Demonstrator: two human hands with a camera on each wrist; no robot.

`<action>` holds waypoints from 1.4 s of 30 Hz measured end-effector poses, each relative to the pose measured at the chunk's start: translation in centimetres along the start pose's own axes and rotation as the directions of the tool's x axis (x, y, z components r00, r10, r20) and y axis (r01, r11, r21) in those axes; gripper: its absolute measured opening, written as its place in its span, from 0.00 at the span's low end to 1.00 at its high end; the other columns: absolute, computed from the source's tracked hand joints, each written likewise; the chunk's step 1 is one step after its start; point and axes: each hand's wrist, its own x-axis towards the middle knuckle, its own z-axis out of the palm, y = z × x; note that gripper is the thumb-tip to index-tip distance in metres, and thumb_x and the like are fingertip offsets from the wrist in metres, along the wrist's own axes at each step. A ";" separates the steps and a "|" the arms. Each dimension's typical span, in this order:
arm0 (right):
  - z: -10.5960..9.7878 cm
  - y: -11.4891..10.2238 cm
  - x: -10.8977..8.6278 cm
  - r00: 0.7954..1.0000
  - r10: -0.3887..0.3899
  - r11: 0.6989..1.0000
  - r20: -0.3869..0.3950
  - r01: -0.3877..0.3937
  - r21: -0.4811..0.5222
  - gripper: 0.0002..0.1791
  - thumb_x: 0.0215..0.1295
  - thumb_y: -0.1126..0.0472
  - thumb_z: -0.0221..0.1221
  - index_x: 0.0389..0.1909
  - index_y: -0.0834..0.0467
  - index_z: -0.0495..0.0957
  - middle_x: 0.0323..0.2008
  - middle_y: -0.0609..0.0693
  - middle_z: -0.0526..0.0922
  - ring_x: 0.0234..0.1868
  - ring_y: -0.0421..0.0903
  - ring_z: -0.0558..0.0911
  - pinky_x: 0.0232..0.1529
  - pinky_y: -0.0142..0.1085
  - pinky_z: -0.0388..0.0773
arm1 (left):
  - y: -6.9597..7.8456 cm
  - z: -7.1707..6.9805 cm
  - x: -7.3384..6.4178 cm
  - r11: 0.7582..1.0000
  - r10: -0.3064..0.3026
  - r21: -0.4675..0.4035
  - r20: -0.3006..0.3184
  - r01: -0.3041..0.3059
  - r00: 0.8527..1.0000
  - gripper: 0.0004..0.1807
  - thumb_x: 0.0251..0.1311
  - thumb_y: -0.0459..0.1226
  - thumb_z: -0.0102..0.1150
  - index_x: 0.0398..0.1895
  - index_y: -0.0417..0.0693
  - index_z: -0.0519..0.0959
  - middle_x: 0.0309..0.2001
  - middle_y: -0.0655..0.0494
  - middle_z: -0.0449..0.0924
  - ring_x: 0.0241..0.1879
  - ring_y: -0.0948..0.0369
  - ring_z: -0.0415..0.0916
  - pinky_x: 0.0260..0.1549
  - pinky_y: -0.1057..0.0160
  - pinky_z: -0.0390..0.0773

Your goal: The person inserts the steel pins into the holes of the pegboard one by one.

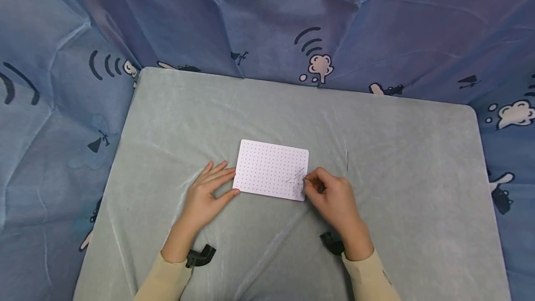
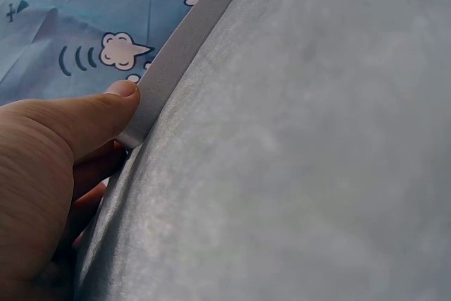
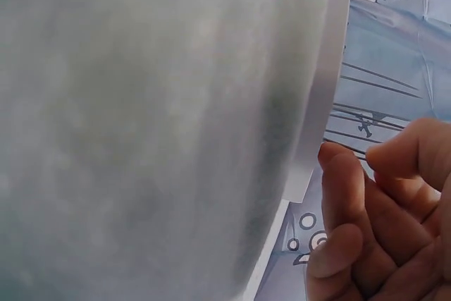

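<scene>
A white pegboard (image 1: 267,164) with a grid of small holes lies on the grey cloth. Several thin dark pins (image 1: 296,176) stand up from its right part, and they show side-on as long needle-like rods (image 3: 380,82) in the right wrist view. Thumb and index finger of my right hand (image 1: 334,196) pinch one such pin close to the board's right edge. My left hand (image 1: 205,199) has its fingers spread, fingertips against the board's left edge and thumb at the near corner. The left thumb (image 2: 123,89) rests along the board's side in the left wrist view.
Another thin pin (image 1: 347,161) lies on the grey-covered table (image 1: 418,175), right of the board. A blue printed curtain (image 1: 271,27) hangs around the back and sides. Black wrist mounts (image 1: 201,255) sit at both cuffs.
</scene>
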 end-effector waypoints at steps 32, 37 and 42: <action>-6.8 4.5 2.5 0.903 0.423 0.894 0.076 -0.402 -0.198 0.19 0.80 0.52 0.64 0.57 0.64 0.84 0.37 0.56 0.87 0.30 0.51 0.83 0.28 0.42 0.79 | 0.1 -0.1 0.1 1.000 -0.005 0.001 0.004 0.005 1.000 0.28 0.57 0.38 0.85 0.61 0.41 0.89 0.64 0.53 0.87 0.74 0.49 0.76 0.85 0.50 0.57; -6.1 5.0 2.7 0.868 0.488 0.856 0.090 -0.456 -0.242 0.21 0.81 0.52 0.63 0.58 0.67 0.84 0.41 0.61 0.88 0.34 0.56 0.85 0.33 0.51 0.83 | 0.1 -0.1 0.1 1.000 -0.007 -0.004 0.008 0.007 1.000 0.28 0.57 0.38 0.85 0.61 0.42 0.89 0.64 0.54 0.87 0.74 0.49 0.76 0.85 0.51 0.57; -5.6 4.9 2.9 0.861 0.505 0.841 0.068 -0.472 -0.265 0.19 0.80 0.55 0.62 0.56 0.69 0.84 0.43 0.66 0.89 0.36 0.61 0.87 0.36 0.56 0.85 | 0.1 -0.1 0.1 1.000 -0.002 0.003 0.008 0.002 1.000 0.28 0.57 0.38 0.85 0.61 0.41 0.89 0.64 0.54 0.87 0.74 0.50 0.76 0.85 0.51 0.57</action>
